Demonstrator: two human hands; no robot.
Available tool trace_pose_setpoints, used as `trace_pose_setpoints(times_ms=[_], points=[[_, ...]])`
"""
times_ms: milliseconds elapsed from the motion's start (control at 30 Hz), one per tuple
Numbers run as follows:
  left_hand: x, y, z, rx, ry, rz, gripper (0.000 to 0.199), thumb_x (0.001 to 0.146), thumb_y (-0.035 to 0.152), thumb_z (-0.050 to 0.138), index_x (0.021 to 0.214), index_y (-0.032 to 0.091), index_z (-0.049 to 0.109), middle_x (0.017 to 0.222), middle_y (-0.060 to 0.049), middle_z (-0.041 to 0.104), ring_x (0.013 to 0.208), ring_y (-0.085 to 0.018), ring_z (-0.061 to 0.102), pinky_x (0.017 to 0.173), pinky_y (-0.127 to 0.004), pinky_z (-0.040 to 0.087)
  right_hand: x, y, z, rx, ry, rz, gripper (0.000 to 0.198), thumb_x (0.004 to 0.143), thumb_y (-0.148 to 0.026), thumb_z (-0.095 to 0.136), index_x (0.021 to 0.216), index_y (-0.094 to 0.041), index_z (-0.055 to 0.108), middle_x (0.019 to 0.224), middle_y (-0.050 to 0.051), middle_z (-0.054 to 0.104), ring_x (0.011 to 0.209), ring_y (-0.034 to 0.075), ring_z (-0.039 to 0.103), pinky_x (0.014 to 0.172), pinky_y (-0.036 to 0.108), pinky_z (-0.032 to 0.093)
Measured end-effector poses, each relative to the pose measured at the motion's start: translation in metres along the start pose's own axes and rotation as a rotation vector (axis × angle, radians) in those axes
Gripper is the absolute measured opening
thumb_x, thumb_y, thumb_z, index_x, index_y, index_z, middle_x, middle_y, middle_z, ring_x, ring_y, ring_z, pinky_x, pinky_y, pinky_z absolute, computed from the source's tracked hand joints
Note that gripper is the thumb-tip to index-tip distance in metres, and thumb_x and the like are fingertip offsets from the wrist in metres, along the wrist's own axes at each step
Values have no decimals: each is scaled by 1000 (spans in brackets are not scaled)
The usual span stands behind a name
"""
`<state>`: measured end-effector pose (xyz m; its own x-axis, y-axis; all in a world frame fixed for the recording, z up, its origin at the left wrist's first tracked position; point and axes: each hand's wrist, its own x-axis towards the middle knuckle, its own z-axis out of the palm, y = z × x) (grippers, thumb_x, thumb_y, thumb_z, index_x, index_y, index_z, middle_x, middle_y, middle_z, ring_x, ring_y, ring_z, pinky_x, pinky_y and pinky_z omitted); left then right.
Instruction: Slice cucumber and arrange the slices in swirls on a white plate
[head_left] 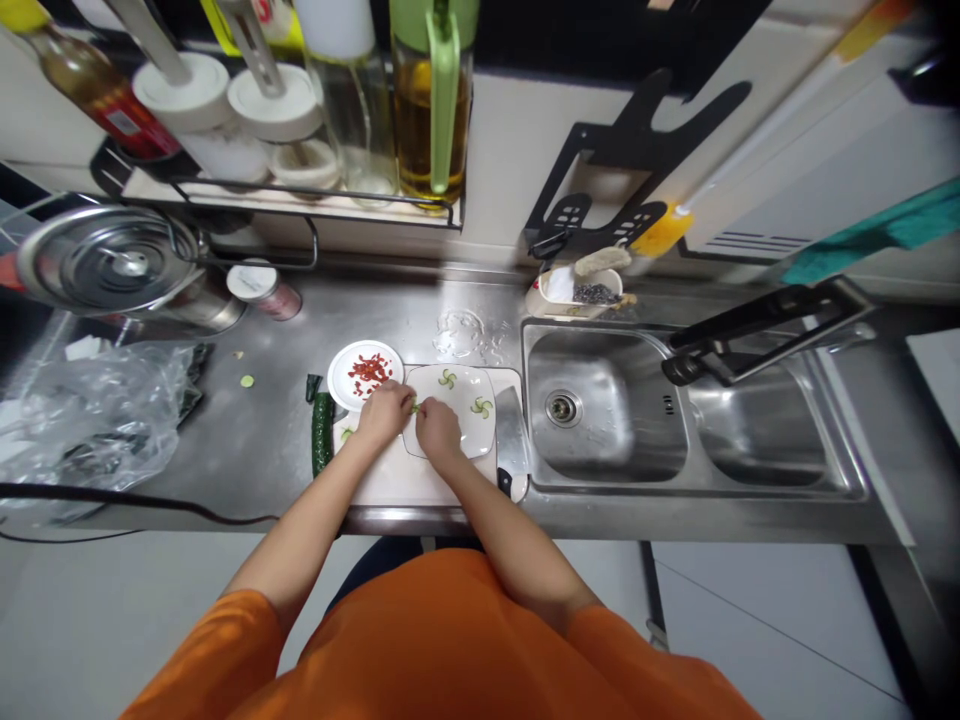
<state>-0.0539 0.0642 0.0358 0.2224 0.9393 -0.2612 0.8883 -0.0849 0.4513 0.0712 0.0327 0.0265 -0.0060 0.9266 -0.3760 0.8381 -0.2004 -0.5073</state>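
Observation:
My left hand (385, 412) and my right hand (439, 430) meet over the left side of a white squarish plate (471, 440). Both are closed, fingertips pinched around a small green cucumber piece (415, 406); its exact shape is mostly hidden. Curled green cucumber garnishes (481, 407) lie on that plate. Beneath it is a white cutting board (416, 485), with more green bits by my left wrist. A round white plate (339, 388) of chopped red pepper (369, 374) sits just beyond my left hand. Left of the board lies a dark green cucumber (322, 435); a cleaver (512, 435) rests along its right side.
To the right is a double steel sink (607, 400) with a black faucet (750, 330). A plastic bag (112, 410), a lidded pot (124, 262) and a small jar (264, 290) stand left. A rack (300, 195) of bottles hangs above; a caddy (574, 292) sits behind the sink.

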Motion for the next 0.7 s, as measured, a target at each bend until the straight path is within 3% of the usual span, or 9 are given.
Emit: trace_pose_setpoints(times_ms=[300,533,700], points=[[-1,-7,4,-89,15,-3,27,82,25,45,96,20,68,96,-8,63,93,-20,56,85,-31,43,-9,6,-7,-7,-6,-68,21,89,-15,40,88,-17,61,85,5,63,77,16,52,67,26,31],[-3,-14,1,-143,118,5,28,82,26,48,99,19,69,100,-8,66,97,-22,56,88,-33,44,-10,8,-7,-33,-28,-103,23,88,-13,40,90,-16,63,88,7,62,82,18,53,71,27,33],[-16,-16,-3,-151,176,-41,25,81,26,48,91,20,70,94,-7,67,94,-21,58,87,-31,45,-10,9,-6,-52,-32,-124,24,87,-12,40,83,-16,63,84,7,61,81,19,52,70,27,33]])
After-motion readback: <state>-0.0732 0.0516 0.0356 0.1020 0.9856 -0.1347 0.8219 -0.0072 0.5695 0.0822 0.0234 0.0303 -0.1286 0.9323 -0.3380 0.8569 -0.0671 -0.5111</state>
